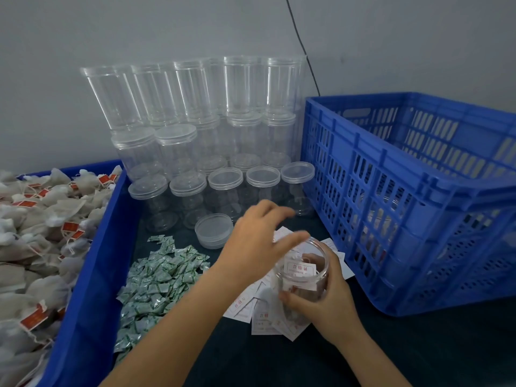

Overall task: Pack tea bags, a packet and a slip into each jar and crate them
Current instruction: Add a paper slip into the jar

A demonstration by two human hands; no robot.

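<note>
Right hand (pixel 325 300) is clamped around the open clear plastic jar (pixel 303 270), thumb on the near side, fingers wrapped round the right side; jar is tilted with its mouth toward the camera, near centre of the dark table (pixel 418 353). Inside the jar: a white paper slip with red print (pixel 300 268) lying against the wall, tea bags partly visible lower down; a packet inside can't be confirmed. Left hand (pixel 257 241) is above and just left of the jar mouth, fingers spread and motion-blurred, holding nothing visible. Under and around the jar: a loose pile of white slips with red print (pixel 262 317) on the table. Just left of that, a heap of small white-and-green packets (pixel 156 283). Far left: blue plastic bin (pixel 92 275) full of beige mesh tea bags with red tags (pixel 33 247). A loose clear round lid (pixel 213 230) sits on the table just beyond the left hand. Behind it, a row of lidded empty clear jars (pixel 226 188), with more clear jars stacked in rows against the grey wall (pixel 195 23), top row open. Right side: big blue slotted plastic crate (pixel 405 196), near wall just right of the held jar, not touching it; contents are only dimly seen through the slots, can't tell what's in there. Black cable (pixel 303 51) runs down the wall behind the crate.
</note>
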